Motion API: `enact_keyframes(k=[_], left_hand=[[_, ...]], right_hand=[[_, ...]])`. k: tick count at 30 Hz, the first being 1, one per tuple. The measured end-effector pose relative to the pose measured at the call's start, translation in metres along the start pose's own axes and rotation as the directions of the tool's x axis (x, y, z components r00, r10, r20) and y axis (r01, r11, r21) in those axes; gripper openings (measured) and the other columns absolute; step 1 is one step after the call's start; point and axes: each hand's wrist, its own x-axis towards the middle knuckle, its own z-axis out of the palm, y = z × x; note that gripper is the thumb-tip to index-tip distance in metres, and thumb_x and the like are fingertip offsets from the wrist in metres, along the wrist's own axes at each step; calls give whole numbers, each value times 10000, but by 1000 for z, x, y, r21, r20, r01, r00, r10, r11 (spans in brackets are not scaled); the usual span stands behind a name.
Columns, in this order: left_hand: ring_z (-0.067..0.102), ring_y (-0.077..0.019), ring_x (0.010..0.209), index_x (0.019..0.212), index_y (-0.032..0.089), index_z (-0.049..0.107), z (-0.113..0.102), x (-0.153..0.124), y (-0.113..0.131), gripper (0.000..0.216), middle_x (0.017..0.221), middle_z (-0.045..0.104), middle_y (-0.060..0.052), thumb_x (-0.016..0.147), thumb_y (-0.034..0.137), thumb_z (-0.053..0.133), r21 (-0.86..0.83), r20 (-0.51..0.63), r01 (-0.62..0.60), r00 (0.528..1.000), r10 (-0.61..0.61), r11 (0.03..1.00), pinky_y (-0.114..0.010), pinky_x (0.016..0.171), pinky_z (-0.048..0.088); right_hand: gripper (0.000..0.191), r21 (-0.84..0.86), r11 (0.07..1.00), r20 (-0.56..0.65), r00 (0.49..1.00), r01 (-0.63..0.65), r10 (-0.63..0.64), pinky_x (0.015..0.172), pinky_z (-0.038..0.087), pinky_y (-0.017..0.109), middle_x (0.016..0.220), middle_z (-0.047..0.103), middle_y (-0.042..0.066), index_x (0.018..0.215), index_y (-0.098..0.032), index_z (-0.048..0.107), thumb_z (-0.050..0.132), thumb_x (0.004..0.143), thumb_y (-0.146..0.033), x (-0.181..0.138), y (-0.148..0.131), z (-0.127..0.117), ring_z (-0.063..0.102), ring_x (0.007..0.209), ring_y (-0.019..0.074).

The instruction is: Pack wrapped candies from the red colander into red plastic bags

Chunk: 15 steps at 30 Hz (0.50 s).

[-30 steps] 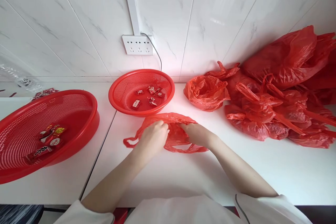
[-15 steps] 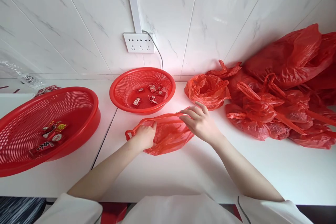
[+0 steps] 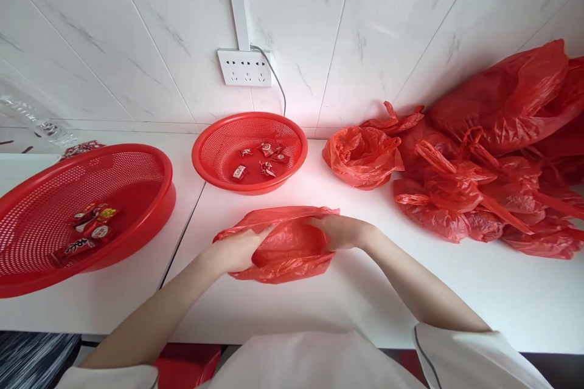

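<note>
Left hand point(image 3: 240, 250) and right hand point(image 3: 340, 232) are spreading a red bag point(image 3: 292, 242) on the white counter point(image 3: 292, 310).
Its mouth is facing upward, long axis running left to right; fingertips are hiding inside, so any pinch cannot be told. Packets point(image 3: 267, 168) in the basket point(image 3: 246, 187) behind are showing print too small to read.

Single view, worn on my head: it faced forward and down, over my shirt point(image 3: 310, 364) and across the white tabletop point(image 3: 292, 313) to the tiled wall point(image 3: 155, 36). My left hand point(image 3: 239, 249) and right hand point(image 3: 340, 232) fell just below centre, closer than the wall.
</note>
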Motion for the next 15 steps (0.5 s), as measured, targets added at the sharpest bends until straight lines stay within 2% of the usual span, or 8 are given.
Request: enact_keyframes(k=[2, 4, 6, 8, 10, 12, 15], left_hand=[[649, -285, 921, 1428, 319, 395, -6, -6, 4, 661, 1022, 670, -95, 796, 164, 510, 8, -146, -154, 977, 154, 988, -385, 780, 495], [590, -276, 1064, 1306, 272, 530, -11, -9, 14, 453, 1063, 653, -94, 866, 188, 458, 90, -282, -287, 911, 301, 954, -414, 927, 447], [555, -269, 1112, 1146, 224, 615, -14, -10, 21, 306, 1063, 641, -98, 881, 207, 463, 189, -333, -364, 850, 408, 912, -453, 1051, 356], [516, -278, 1178, 1009, 202, 636, -14, -9, 21, 198, 1097, 631, -103, 841, 235, 536, 235, -354, -404, 811, 465, 884, -485, 1137, 233], [436, -302, 1287, 1032, 199, 613, -10, -6, 14, 271, 1230, 589, -116, 770, 269, 615, 210, -383, -380, 816, 433, 901, -513, 1165, 154], [329, -329, 1377, 1191, 189, 550, -2, -2, 2, 509, 1378, 500, -139, 716, 334, 661, 162, -396, -328, 842, 365, 931, -547, 1161, 121], [253, -339, 1421, 1409, 157, 369, 19, 6, -16, 861, 1481, 392, -180, 679, 496, 677, 120, -369, -300, 871, 323, 946, -574, 1155, 38]], right_hand=[[488, 70, 996, -27, 998, 54, -52, 782, 510, 313, 1153, 648, 114, 1261, -179, 568, 654, 782, -216, -2, -5, -4, 637, 971, 230], [298, 76, 986, -178, 975, 145, -130, 815, 501, 308, 1122, 655, 99, 1186, -186, 608, 491, 912, -182, 0, -17, -6, 633, 983, 199], [341, 30, 973, -317, 925, 228, -207, 889, 485, 317, 1207, 626, 103, 1221, -190, 585, 358, 969, -148, 4, -29, -5, 598, 1091, 186], [401, -63, 963, -364, 892, 263, -267, 1021, 420, 372, 1404, 491, 133, 1347, -167, 488, 434, 950, -178, 8, -34, 0, 449, 1303, 222], [705, -130, 958, -328, 901, 254, -284, 1132, 295, 435, 1540, 285, 171, 1463, -114, 327, 626, 848, -286, 12, -31, 9, 220, 1439, 279], [1009, -135, 965, -240, 938, 223, -250, 1171, 202, 471, 1573, 152, 208, 1504, -61, 211, 735, 721, -425, 14, -23, 22, 99, 1465, 318], [1128, -115, 980, -115, 978, 161, -174, 1188, 93, 496, 1574, 68, 228, 1516, -32, 129, 698, 688, -545, 12, -9, 43, 45, 1469, 329]])
